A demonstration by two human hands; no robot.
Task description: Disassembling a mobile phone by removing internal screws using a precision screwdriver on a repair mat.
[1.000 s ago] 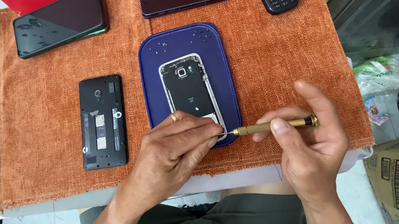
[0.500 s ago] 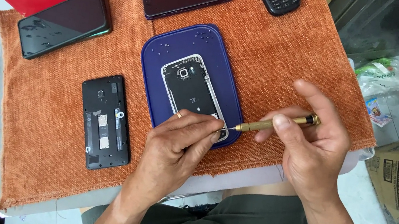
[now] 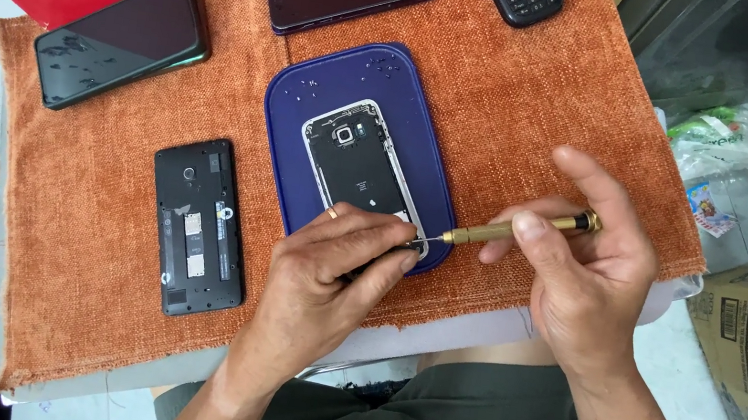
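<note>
Slippage threatens: right hand (image 3: pixel 593 268) pinches slim brass screwdriver (image 3: pixel 516 229); left hand (image 3: pixel 327 271) clamps open-backed black phone (image 3: pixel 358 169) at six o'clock.

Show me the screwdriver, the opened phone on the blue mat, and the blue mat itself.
screwdriver (image 3: pixel 504 229), head view, on its brass handle.
opened phone (image 3: pixel 356 164), head view, on its dark inner back.
blue mat (image 3: pixel 313 87), head view, on a bare upper-left part.

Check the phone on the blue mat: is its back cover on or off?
Off. The phone on the blue mat shows its bare inner frame and camera module.
</note>
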